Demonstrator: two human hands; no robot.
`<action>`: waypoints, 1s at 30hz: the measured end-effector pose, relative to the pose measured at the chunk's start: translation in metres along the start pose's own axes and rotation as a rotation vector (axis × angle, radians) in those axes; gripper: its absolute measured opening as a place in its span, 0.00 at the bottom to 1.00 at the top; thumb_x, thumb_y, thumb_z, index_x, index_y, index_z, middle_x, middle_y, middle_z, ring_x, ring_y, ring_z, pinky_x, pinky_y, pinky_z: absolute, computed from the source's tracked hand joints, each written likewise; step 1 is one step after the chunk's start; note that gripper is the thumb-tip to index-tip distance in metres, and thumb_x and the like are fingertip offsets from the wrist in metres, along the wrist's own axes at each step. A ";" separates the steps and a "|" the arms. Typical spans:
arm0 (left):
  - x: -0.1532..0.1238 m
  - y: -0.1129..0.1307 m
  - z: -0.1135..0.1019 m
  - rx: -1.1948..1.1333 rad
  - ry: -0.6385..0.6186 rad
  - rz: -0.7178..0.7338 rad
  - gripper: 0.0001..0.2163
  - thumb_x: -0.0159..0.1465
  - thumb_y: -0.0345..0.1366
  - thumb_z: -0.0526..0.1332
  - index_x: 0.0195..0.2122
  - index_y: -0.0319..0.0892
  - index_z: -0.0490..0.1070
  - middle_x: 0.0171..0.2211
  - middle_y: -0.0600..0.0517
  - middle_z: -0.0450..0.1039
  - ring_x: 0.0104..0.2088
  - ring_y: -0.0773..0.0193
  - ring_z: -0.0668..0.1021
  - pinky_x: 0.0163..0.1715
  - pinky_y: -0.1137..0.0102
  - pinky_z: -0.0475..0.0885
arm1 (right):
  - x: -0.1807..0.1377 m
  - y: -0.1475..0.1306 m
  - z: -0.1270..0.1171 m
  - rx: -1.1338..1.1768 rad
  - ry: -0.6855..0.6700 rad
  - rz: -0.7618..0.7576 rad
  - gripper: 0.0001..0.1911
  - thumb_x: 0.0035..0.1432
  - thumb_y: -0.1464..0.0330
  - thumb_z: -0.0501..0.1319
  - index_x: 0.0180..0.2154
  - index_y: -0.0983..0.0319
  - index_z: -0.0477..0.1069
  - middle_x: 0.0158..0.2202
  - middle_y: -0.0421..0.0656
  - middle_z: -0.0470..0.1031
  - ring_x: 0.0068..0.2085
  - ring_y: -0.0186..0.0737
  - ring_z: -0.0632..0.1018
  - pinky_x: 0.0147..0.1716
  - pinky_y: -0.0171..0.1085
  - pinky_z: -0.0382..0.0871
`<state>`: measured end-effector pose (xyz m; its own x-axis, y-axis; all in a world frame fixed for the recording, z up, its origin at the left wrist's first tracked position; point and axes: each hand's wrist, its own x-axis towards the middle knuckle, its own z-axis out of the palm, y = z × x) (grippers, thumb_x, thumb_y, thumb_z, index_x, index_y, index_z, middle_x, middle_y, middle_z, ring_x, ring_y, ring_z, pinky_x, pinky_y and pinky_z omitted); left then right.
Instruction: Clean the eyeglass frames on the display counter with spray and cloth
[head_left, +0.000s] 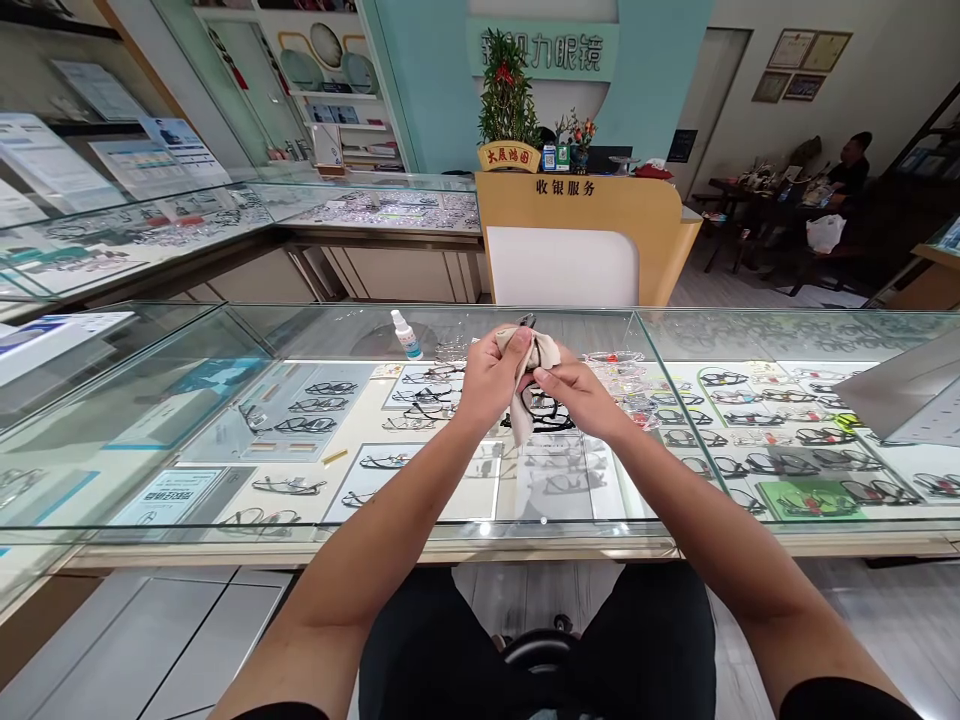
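Note:
Above the glass counter, my left hand (489, 372) is closed around a beige cleaning cloth (522, 418), its thumb pressed on the fabric. A pair of dark-framed eyeglasses (528, 321) is wrapped in the cloth, so only parts of the frame show. My right hand (579, 392) pinches the eyeglasses and the cloth's edge from the other side. The lenses are mostly hidden by fingers and fabric. To the left of my hands, a white spray bottle (406, 336) stands upright on the glass.
The glass display case (480, 535) runs across in front of me, with rows of eyeglass frames (311, 405) beneath its top. A grey panel (904, 385) stands at the right. Beyond are a cashier desk (667, 235) and a seated person (851, 170).

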<state>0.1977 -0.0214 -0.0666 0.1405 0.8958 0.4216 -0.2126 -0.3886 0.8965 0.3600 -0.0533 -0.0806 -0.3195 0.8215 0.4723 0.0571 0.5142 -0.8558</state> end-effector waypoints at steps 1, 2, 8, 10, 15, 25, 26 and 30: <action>0.001 -0.001 -0.001 0.009 0.015 0.004 0.29 0.64 0.66 0.72 0.29 0.44 0.69 0.18 0.59 0.60 0.18 0.71 0.60 0.19 0.69 0.56 | 0.000 0.000 0.000 -0.004 0.008 -0.002 0.31 0.69 0.37 0.62 0.37 0.54 0.89 0.55 0.47 0.82 0.65 0.54 0.76 0.71 0.50 0.65; 0.002 -0.002 -0.002 0.006 0.023 0.002 0.30 0.63 0.66 0.72 0.27 0.43 0.69 0.19 0.58 0.61 0.19 0.71 0.62 0.20 0.70 0.57 | 0.000 0.001 0.000 -0.007 0.022 -0.002 0.31 0.69 0.37 0.61 0.38 0.54 0.89 0.56 0.48 0.81 0.65 0.54 0.76 0.71 0.50 0.65; 0.015 -0.009 -0.011 -0.137 0.090 -0.010 0.29 0.61 0.68 0.73 0.36 0.43 0.78 0.28 0.53 0.76 0.29 0.64 0.76 0.28 0.70 0.71 | 0.002 0.002 -0.015 -0.004 0.174 -0.039 0.29 0.71 0.39 0.61 0.43 0.53 0.90 0.59 0.48 0.78 0.68 0.53 0.74 0.75 0.52 0.61; 0.018 -0.009 -0.015 -0.117 0.141 0.022 0.29 0.60 0.69 0.73 0.39 0.44 0.79 0.29 0.53 0.75 0.29 0.65 0.75 0.27 0.71 0.69 | 0.004 0.002 -0.021 0.000 0.229 -0.039 0.29 0.70 0.39 0.61 0.43 0.53 0.89 0.62 0.48 0.76 0.70 0.53 0.73 0.76 0.51 0.61; 0.018 -0.003 -0.022 -0.003 0.151 0.075 0.24 0.64 0.64 0.72 0.38 0.47 0.78 0.24 0.57 0.62 0.23 0.67 0.65 0.24 0.69 0.61 | 0.006 0.002 -0.029 0.021 0.258 -0.038 0.29 0.71 0.40 0.62 0.41 0.54 0.89 0.64 0.48 0.77 0.71 0.54 0.73 0.74 0.52 0.64; 0.008 0.003 -0.023 0.419 0.041 0.392 0.28 0.56 0.49 0.83 0.57 0.50 0.84 0.36 0.52 0.76 0.33 0.62 0.73 0.41 0.66 0.71 | 0.007 0.004 -0.041 0.153 0.072 0.018 0.24 0.71 0.47 0.65 0.31 0.56 0.86 0.43 0.45 0.85 0.52 0.51 0.83 0.61 0.48 0.72; 0.009 0.003 -0.024 0.451 0.029 0.422 0.29 0.56 0.50 0.83 0.58 0.50 0.84 0.40 0.50 0.78 0.39 0.58 0.77 0.47 0.64 0.73 | 0.006 0.003 -0.044 0.145 0.051 0.014 0.24 0.71 0.49 0.64 0.31 0.56 0.86 0.41 0.45 0.85 0.51 0.51 0.83 0.60 0.47 0.72; 0.011 0.005 -0.025 0.535 -0.054 0.476 0.33 0.55 0.57 0.81 0.60 0.50 0.84 0.56 0.42 0.80 0.57 0.46 0.80 0.60 0.57 0.74 | 0.005 -0.005 -0.049 0.111 -0.026 0.032 0.24 0.71 0.51 0.64 0.28 0.57 0.84 0.37 0.46 0.84 0.47 0.51 0.82 0.57 0.48 0.72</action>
<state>0.1744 -0.0077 -0.0609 0.2014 0.5962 0.7771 0.2386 -0.7994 0.5515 0.4041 -0.0393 -0.0636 -0.3432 0.8296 0.4404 -0.0373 0.4565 -0.8889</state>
